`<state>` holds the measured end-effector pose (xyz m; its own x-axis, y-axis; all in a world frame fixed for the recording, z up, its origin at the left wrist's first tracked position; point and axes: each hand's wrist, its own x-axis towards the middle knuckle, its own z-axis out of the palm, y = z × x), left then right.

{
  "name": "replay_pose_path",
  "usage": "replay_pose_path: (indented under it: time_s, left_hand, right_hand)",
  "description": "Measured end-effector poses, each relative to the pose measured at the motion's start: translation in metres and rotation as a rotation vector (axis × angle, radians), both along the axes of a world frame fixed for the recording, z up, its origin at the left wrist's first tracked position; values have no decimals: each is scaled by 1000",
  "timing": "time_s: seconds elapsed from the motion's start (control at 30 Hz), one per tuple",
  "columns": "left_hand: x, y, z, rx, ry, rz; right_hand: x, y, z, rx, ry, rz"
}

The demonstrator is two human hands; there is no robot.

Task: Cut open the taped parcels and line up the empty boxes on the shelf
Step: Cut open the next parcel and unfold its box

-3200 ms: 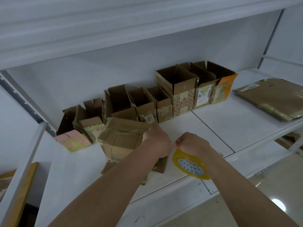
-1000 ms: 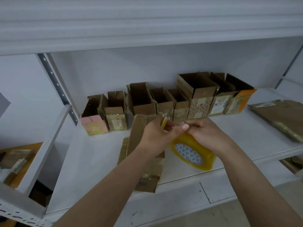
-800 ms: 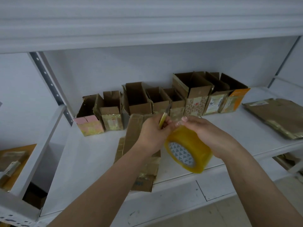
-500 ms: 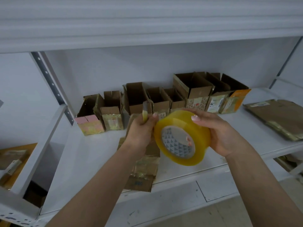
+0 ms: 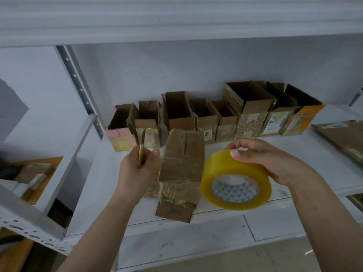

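Both forearms reach up from the bottom edge, bare to the wrists, angled toward each other. The left hand (image 5: 135, 173) is raised with its back to the camera, fingers curled, thumb and fingers pinching a thin yellow tool (image 5: 141, 155) that stands nearly upright. The right hand (image 5: 271, 160) is turned palm down, wrist bent, fingers spread and curved over the top of a tape roll (image 5: 235, 185), thumb pressed on its near rim. The 2 hands are apart, not touching.
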<state>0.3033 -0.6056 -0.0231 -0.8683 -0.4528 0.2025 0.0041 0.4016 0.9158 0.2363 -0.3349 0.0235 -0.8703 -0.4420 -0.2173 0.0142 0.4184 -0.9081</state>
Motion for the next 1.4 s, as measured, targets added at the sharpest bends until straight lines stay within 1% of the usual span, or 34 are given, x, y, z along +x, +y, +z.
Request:
replay_pose_path:
  time_s: [0.07, 0.2, 0.3, 0.47, 0.57, 0.8, 0.93, 1.07, 1.3, 1.4]
  left_hand:
    - [5, -10, -5, 9, -5, 44]
    - [15, -16, -18, -33, -15, 100]
    - [20, -14, -28, -50, -14, 126]
    - [14, -17, -35, -34, -19, 150]
    - [12, -19, -39, -30, -45, 156]
    - [5, -23, -54, 16, -120, 151]
    - [5, -25, -69, 141, -202, 123]
    - [8, -28, -83, 324, -275, 108]
    - [13, -13, -102, 851, -419, 67]
    - [9, -10, -101, 969, -466, 28]
  right_hand:
    - [2, -1, 3, 71, 20, -19]
    - [4, -6, -3, 363, 82, -69]
    - [6, -10, -12, 451, 83, -99]
    - [3, -14, -21, 497, 61, -140]
    - [1, -18, -26, 534, 55, -130]
    - [-4, -23, -44, 537, 0, -129]
    - [-8, -31, -60, 544, -44, -110]
    - [-13, -46, -70, 544, -58, -77]
    - [-18, -64, -80, 542, -63, -10]
    - [-19, -63, -81, 527, -59, -20]
